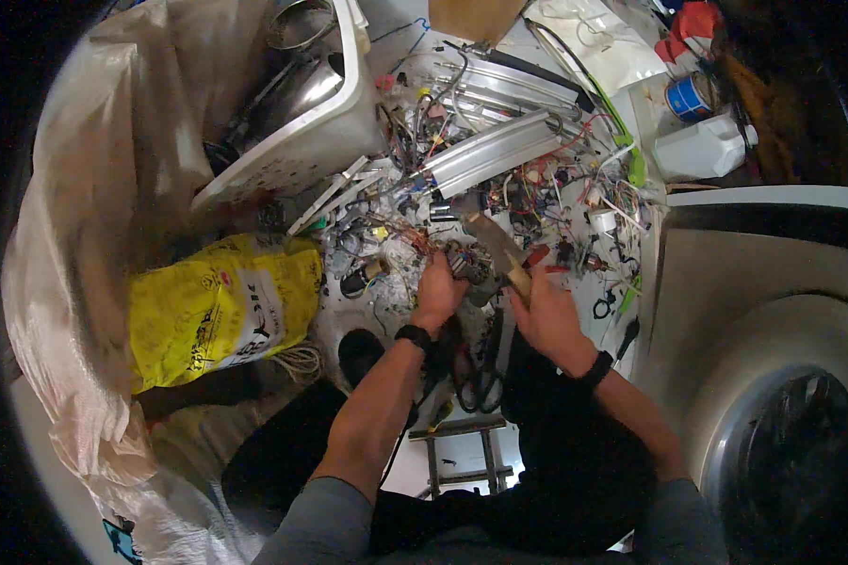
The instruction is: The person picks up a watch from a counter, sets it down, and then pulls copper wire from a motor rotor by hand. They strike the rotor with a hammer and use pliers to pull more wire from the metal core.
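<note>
The right hand (548, 322) is clenched round a wooden-handled tool (496, 241), and the left hand (438, 294) seems to grip a small metal part (458, 262) just left of it, at the near middle of the littered floor (582, 306). A swing drifting left could strike the left fingers, so close is the tool's head, while loose wires and scrap (530, 188) all around could let the part tip or skid.

I am facing scattered scrap parts (575, 212), with metal rails (499, 149) lying among them on the far side. A bag (193, 311) is lying left, a crate (292, 155) standing beyond it; a washing machine (740, 268) is standing right, a jug (699, 149) sitting farther off.
</note>
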Demonstrator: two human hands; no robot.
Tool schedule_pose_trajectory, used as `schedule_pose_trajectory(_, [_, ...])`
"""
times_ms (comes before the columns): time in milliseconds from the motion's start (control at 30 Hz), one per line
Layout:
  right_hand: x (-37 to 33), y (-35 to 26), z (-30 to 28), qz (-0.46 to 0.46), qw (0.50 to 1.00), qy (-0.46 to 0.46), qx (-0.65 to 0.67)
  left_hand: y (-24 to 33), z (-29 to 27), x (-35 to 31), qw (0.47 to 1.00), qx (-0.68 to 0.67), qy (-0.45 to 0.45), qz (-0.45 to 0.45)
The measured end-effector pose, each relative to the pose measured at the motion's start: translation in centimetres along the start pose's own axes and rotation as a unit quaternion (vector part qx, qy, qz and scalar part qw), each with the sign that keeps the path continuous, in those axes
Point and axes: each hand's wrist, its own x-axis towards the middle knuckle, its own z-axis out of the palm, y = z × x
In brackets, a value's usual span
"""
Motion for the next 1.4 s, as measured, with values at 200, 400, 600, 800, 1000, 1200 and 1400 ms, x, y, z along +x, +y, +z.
schedule_pose_trajectory(200, [-1.0,3.3,1.9,-0.018,0.995,-0.094,-0.024,-0.6,1.7,-0.6,0.996,-0.028,0.039,0.076])
schedule_pose_trajectory(400, [-0.3,0.5,0.2,-0.010,0.999,-0.002,0.041,-1.0,0.2,0.0,0.997,-0.043,0.015,0.055])
schedule_pose_trajectory(600, [0.2,1.9,2.0,-0.059,0.996,-0.062,-0.027,-1.3,1.2,-0.5,0.996,-0.073,0.048,0.033])
schedule_pose_trajectory(800, [-0.7,2.4,1.2,0.004,1.000,-0.004,0.010,-0.1,1.2,-0.5,0.998,-0.043,0.016,0.044])
schedule_pose_trajectory(1000, [0.3,1.2,1.1,-0.016,0.996,-0.079,-0.026,-1.1,1.0,-0.7,0.997,-0.038,0.024,0.059])
schedule_pose_trajectory(1200, [-0.5,3.1,1.9,-0.017,1.000,-0.003,0.022,0.1,1.6,-0.5,0.998,-0.053,0.016,0.030])
schedule_pose_trajectory(1400, [0.4,1.2,0.9,-0.044,0.997,-0.047,-0.032,0.2,0.4,-0.5,0.998,-0.044,-0.026,-0.024])
